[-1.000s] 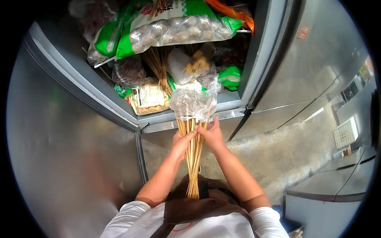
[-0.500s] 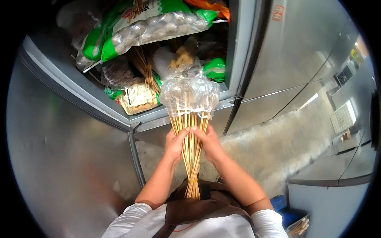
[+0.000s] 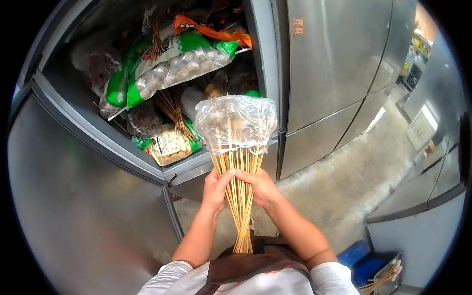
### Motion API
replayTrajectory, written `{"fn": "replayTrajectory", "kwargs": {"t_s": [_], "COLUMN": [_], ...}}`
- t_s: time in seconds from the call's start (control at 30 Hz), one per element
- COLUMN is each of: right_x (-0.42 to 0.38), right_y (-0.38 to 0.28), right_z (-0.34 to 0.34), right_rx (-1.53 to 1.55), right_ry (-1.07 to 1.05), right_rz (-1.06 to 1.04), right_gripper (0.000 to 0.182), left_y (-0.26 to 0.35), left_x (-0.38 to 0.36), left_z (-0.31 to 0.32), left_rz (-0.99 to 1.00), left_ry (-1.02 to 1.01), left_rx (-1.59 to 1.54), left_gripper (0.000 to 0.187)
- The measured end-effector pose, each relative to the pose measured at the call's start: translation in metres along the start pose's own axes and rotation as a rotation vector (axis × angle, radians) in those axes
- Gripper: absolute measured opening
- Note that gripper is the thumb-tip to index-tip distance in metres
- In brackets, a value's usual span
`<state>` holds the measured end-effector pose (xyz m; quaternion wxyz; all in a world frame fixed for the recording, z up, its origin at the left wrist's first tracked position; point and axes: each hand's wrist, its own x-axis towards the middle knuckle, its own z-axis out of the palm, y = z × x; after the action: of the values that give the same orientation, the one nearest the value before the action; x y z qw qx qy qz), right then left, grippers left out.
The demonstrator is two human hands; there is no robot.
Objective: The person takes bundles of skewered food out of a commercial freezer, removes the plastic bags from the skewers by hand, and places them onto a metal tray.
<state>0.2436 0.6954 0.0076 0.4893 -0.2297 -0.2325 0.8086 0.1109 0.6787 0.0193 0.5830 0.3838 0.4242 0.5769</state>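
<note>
A large bundle of thin wooden skewers (image 3: 240,201) is gripped between both hands in front of the body. Its upper ends are covered by a clear plastic bag (image 3: 236,123), and a yellow band ties the skewers near the bottom. My left hand (image 3: 215,189) wraps round the left side, thumb on the front. From the right, my right hand (image 3: 259,187) closes round the same bundle, its thumb touching the other thumb. What the bag covers is blurred by the plastic.
An open freezer holds a green bag of round balls (image 3: 179,66), an orange bag (image 3: 211,33) and a labelled food bag (image 3: 169,146). Its door (image 3: 88,191) stands open at left. Steel doors (image 3: 339,64) are at right. A tray of skewers (image 3: 388,273) sits lower right.
The view has shifted, with the freezer's contents now lower and further left in it. Both hands still hold the bundle, and the bag over its top shows more fully.
</note>
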Motion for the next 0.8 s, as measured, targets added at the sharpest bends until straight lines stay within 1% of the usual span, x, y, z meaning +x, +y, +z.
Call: {"fn": "replayTrajectory", "kwargs": {"t_s": [0.1,0.17,0.2,0.23,0.3,0.4,0.43,0.5,0.53,0.6,0.63,0.7,0.73,0.77,0.8], "right_x": [-0.006,-0.010,-0.011,-0.011,-0.012,-0.014,-0.011,-0.007,-0.008,-0.016,-0.016,-0.016,-0.010,-0.010,-0.011], "right_y": [-0.001,0.000,0.000,-0.001,-0.002,-0.005,-0.002,0.001,0.001,-0.009,-0.010,-0.010,-0.004,-0.005,-0.007], "right_z": [0.004,0.004,0.005,0.005,0.004,0.005,0.002,0.001,0.000,0.011,0.012,0.014,0.006,0.008,0.013], "right_rx": [-0.003,-0.145,-0.195,-0.194,-0.374,-0.400,-0.403,-0.302,-0.305,-0.258,-0.259,-0.485,-0.473,-0.475,-0.452], "right_ry": [0.053,0.113,0.148,0.148,0.230,0.256,0.256,0.207,0.206,0.175,0.174,0.208,0.171,0.165,0.171], "right_rz": [-0.049,-0.148,-0.190,-0.193,-0.251,-0.269,-0.271,-0.319,-0.318,-0.215,-0.217,-0.259,-0.312,-0.312,-0.304], "right_gripper": [0.027,0.024,0.020,0.020,0.017,0.015,0.015,0.023,0.023,0.031,0.031,0.028,0.032,0.032,0.028], "left_y": [0.001,0.002,0.002,0.001,-0.001,0.003,0.003,0.001,0.002,0.006,0.007,0.012,0.011,0.012,0.013], "left_x": [-0.001,-0.004,-0.003,-0.003,-0.001,-0.003,-0.003,-0.004,-0.005,-0.009,-0.011,-0.013,-0.009,-0.006,-0.004], "left_z": [-0.001,0.002,0.003,0.001,-0.004,-0.001,0.001,0.005,0.010,0.021,0.022,0.023,0.020,0.021,0.022], "left_rz": [0.015,0.000,-0.005,-0.005,0.017,0.032,0.034,0.039,0.041,0.098,0.100,0.187,0.148,0.152,0.106], "left_ry": [-0.039,-0.033,-0.031,-0.034,-0.091,-0.078,-0.079,-0.033,-0.032,0.028,0.026,0.050,0.056,0.060,0.053], "left_rx": [-0.004,-0.019,-0.038,-0.037,-0.026,0.047,0.044,0.070,0.067,0.037,0.037,0.531,0.446,0.446,0.356], "left_gripper": [0.026,0.025,0.024,0.024,0.024,0.024,0.024,0.025,0.025,0.028,0.028,0.032,0.032,0.032,0.028]}}
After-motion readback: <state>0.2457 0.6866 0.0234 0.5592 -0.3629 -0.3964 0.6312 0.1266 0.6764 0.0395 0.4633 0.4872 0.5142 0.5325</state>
